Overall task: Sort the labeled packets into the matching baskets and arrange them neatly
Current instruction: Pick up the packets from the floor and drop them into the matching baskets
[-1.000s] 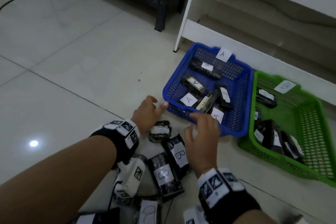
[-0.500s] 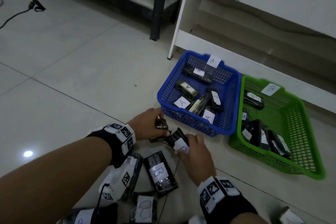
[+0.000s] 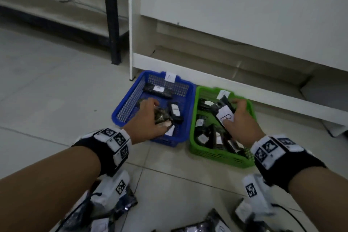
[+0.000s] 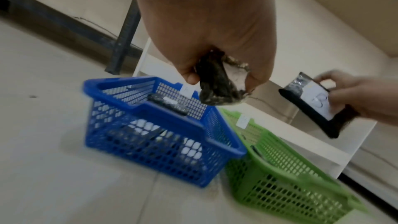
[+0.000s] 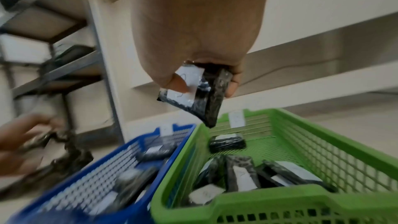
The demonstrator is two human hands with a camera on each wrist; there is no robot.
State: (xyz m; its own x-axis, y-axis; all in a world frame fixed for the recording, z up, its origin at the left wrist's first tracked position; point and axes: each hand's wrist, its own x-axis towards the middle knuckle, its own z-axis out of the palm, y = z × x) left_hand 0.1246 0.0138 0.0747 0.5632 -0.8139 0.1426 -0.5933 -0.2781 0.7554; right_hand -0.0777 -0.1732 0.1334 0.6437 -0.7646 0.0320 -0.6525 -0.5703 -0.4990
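Observation:
My left hand point(image 3: 148, 117) grips a small crumpled dark packet point(image 3: 162, 116) above the blue basket point(image 3: 122, 109), which carries an A tag point(image 3: 170, 77) and holds several A packets. In the left wrist view the same crumpled packet point(image 4: 217, 88) hangs from my fingers over the blue basket point(image 4: 150, 142). My right hand point(image 3: 239, 120) holds a black packet with a white B label point(image 3: 225, 114) over the green basket point(image 3: 222, 158), which holds several black packets. In the right wrist view my thumb presses the label of that packet point(image 5: 198, 94) above the green basket point(image 5: 323, 142).
Both baskets stand side by side on the tiled floor against a white cabinet base point(image 3: 244, 84). A black shelf leg point(image 3: 113, 15) rises at the left. More loose black packets point(image 3: 212, 222) lie on the floor near me, at the bottom edge.
Both hands picked packets up off the floor and carried them forward: the left over the blue basket, the right over the green one. The head view has swung forward.

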